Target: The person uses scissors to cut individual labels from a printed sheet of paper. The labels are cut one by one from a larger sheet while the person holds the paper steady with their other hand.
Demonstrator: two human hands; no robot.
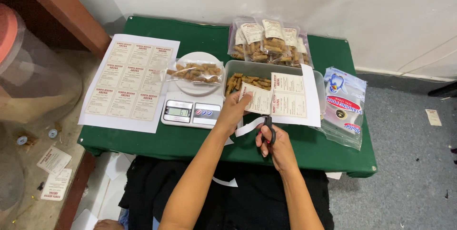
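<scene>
Fingers of the left hand (234,112) pinch the near left edge of a label sheet (285,97), holding it up over the green table (200,35), while the right hand (275,140) has its fingers closed through the handles of a pair of scissors (270,120) whose blades run up into the sheet's near edge; a narrow cut paper strip (248,126) curls away just below. Going from the left: a large clear jar (33,77) stands on the floor beyond the table's left end, with loose labels (53,159) lying near it. On the table's left part lies a full uncut sheet of labels (129,81). Just right of it sits a white kitchen scale (193,108) carrying a clear bag of fried snacks (194,72) on its round plate. Next comes a grey tray (233,65) of loose snacks, partly hidden behind the held sheet. Far behind it stand several filled, labelled pouches (269,42). At the right end lies a pack of empty standing pouches (343,106).
</scene>
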